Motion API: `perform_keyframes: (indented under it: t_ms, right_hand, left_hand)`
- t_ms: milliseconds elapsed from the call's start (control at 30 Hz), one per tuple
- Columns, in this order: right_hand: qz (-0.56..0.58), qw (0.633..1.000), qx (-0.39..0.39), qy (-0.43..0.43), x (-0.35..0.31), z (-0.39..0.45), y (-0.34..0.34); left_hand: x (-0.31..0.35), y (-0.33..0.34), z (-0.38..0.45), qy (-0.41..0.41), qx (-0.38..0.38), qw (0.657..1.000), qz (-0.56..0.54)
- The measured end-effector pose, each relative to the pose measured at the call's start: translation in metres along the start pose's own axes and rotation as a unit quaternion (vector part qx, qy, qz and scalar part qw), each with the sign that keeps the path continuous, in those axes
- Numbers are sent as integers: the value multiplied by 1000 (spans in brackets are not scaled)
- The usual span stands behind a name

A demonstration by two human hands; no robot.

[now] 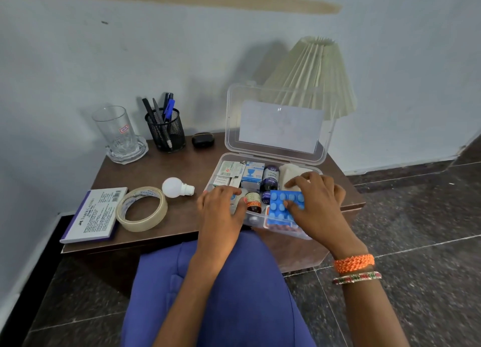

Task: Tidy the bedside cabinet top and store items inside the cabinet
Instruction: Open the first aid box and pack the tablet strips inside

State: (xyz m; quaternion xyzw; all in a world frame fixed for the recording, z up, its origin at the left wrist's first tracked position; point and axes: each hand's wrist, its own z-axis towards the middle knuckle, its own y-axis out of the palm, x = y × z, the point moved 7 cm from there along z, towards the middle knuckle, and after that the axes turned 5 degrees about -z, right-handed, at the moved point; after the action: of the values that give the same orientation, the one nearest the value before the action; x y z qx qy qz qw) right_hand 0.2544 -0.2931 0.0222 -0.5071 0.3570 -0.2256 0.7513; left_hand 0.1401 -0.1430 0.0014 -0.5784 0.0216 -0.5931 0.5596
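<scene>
Fingers of my right hand (pixel 316 203) lie spread on the blue pill strip (pixel 283 207) in the open clear box (pixel 276 127) on the table (pixel 156 169); my left hand (pixel 221 208) rests flat, fingers relaxed, on its near-left contents.

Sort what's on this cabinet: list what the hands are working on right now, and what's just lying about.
In hand:
- clear plastic medicine box
- blue blister pack of tablets
- left hand
- right hand

Lying about:
- white light bulb
- beige tape roll
- white notepad
- clear glass
- black mesh pen holder
- small black case
</scene>
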Motion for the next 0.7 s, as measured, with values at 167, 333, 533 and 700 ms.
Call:
perform_keyframes:
  t_ms: [167, 333, 533, 700]
  right_hand:
    - [222, 971, 85, 9, 2, 7, -32]
    - [353, 915, 143, 135, 28, 43, -24]
    - [371, 864, 249, 232, 50, 67, -14]
    - [336, 858, 291, 256, 66, 70, -12]
  left_hand:
    - [6, -28, 1, 12, 101, 987, -122]
    - [-2, -43, 22, -7, 127, 979, -162]
    - [-17, -50, 46, -10, 146, 971, -188]
    - [-21, -42, 79, -22, 114, 976, -186]
